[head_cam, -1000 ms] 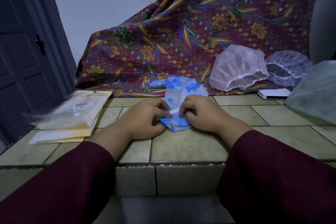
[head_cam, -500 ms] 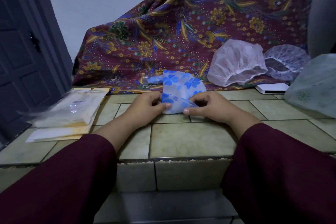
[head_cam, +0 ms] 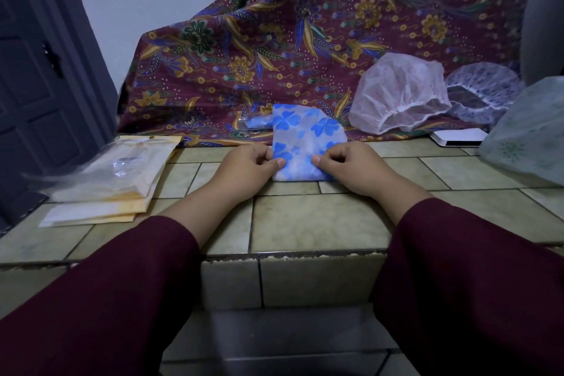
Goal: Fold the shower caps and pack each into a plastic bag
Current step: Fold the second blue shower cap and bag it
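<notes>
A white shower cap with blue flowers (head_cam: 305, 143) lies folded into a rough rectangle on the tiled counter (head_cam: 320, 223). My left hand (head_cam: 247, 166) pinches its left edge and my right hand (head_cam: 351, 166) pinches its right edge, thumbs pressed on the cap. A stack of clear and yellow plastic bags (head_cam: 116, 180) lies to the left. Behind the cap sits a small clear bag holding another blue-flowered cap (head_cam: 254, 123). At the back right lie a pink shower cap (head_cam: 399, 94) and a purple-patterned one (head_cam: 485, 94).
A dark red batik cloth (head_cam: 305, 40) drapes over the back of the counter. A pale green-patterned cap (head_cam: 531, 143) sits at the far right, with a flat white box (head_cam: 457, 137) beside it. A dark door (head_cam: 33, 94) stands at the left. The counter's front edge drops off below my forearms.
The near end of the cap has been folded up away from me, making a shorter, flatter rectangle. Both hands moved from its near tip to its side edges.
</notes>
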